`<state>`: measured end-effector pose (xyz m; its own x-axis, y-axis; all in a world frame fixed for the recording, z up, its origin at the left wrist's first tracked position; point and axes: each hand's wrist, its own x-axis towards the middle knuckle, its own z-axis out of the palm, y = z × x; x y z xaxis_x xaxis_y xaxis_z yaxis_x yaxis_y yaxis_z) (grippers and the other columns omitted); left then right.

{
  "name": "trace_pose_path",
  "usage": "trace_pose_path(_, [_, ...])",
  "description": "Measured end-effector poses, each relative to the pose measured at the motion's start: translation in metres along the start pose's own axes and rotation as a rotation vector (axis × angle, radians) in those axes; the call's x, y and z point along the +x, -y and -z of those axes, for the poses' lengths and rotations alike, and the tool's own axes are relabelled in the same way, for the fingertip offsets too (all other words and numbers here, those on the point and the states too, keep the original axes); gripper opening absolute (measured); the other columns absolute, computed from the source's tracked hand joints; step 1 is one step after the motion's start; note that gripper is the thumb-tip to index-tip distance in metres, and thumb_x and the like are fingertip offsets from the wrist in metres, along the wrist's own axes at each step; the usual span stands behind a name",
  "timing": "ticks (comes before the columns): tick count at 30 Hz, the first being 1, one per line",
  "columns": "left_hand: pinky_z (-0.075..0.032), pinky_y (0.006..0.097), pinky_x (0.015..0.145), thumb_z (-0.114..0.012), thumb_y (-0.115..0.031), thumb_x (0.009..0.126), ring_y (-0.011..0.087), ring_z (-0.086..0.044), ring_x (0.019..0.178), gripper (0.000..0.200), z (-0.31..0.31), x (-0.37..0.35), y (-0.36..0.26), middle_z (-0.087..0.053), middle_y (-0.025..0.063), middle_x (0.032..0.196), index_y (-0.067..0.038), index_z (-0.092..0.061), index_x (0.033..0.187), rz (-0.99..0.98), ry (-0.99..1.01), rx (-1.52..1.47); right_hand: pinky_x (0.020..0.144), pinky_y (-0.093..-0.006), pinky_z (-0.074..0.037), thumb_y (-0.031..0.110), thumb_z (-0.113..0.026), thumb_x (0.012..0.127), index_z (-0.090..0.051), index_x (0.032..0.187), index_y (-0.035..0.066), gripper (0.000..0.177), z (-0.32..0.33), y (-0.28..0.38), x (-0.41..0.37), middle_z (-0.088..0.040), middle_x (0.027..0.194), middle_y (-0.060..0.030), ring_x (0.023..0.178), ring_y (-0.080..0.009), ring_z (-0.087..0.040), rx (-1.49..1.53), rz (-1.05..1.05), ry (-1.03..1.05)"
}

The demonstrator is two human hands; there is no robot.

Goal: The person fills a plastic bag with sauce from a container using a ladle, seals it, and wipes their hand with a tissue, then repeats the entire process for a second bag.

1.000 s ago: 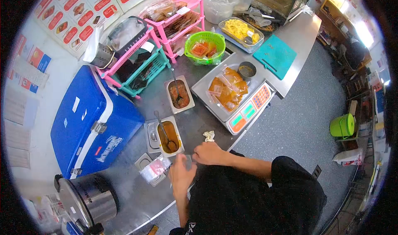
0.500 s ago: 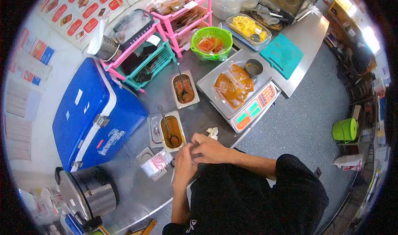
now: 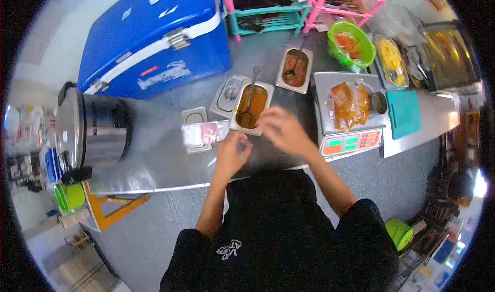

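"Fingers first: in the head view, what are we gripping?"

"We can't tell. Our left hand [image 3: 232, 153] curls beside the steel sauce container [image 3: 247, 131], and our right hand [image 3: 281, 131] blurs at its right near corner; neither shows clearly whether it is open or closed."

"And the container?"

"On the bench [image 3: 154, 147], between us and the blue cooler [image 3: 154, 44], a spoon [image 3: 251, 95] leaning in it. We'd judge it stiff but weighty with sauce, apt to slosh; we'd take opposite rims and keep it level."

"The plastic bags [image 3: 207, 132]?"

"Just left of it, across a small lid [image 3: 196, 118]. Thin, light, probably slippery; we'd pinch a corner."

"Filled pouches [image 3: 346, 109]?"

"On the scale [image 3: 341, 144], likely floppy and heavier. We'd support them underneath, without squeezing."
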<state>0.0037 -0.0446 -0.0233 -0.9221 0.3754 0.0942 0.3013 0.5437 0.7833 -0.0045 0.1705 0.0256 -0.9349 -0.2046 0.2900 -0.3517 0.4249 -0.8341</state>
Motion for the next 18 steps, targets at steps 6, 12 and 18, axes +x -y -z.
trace_pose_path(6, [-0.053, 0.0342, 0.072, -0.085, -0.016, 0.072, 0.0222, -0.068, 0.077, 0.035, 0.026, -0.028, 0.026, -0.069, 0.0096, 0.084, -0.002, -0.064, 0.096, 0.230, -0.027, -0.136, 0.083, -0.0401, -0.054, 0.021, -0.071, 0.084, -0.058, 0.124, 0.004, 0.045, -0.019, -0.115, 0.096, -0.059, 0.117, -0.0201, 0.099, -0.0333, -0.063, -0.387, -0.026, -0.172])
trace_pose_path(12, [-0.053, 0.0342, 0.076, -0.083, -0.014, 0.074, 0.0238, -0.068, 0.085, 0.035, 0.031, -0.037, 0.036, -0.069, 0.0118, 0.089, -0.001, -0.064, 0.100, 0.097, -0.154, -0.112, 0.088, -0.0478, -0.052, 0.035, -0.076, 0.078, -0.062, 0.110, 0.004, 0.047, -0.009, -0.123, 0.122, -0.062, 0.111, -0.0248, 0.106, -0.0388, -0.062, -0.685, -0.037, 0.325])
trace_pose_path(18, [-0.052, 0.0331, 0.076, -0.075, -0.002, 0.076, 0.0235, -0.067, 0.085, 0.027, 0.027, -0.037, 0.040, -0.068, 0.0101, 0.087, -0.002, -0.064, 0.100, 0.170, -0.257, -0.143, 0.073, -0.0466, -0.056, 0.036, -0.073, 0.079, -0.069, 0.088, 0.004, 0.034, 0.012, -0.094, 0.076, -0.069, 0.086, -0.0192, 0.086, -0.0368, -0.069, -0.862, -0.053, 0.618])
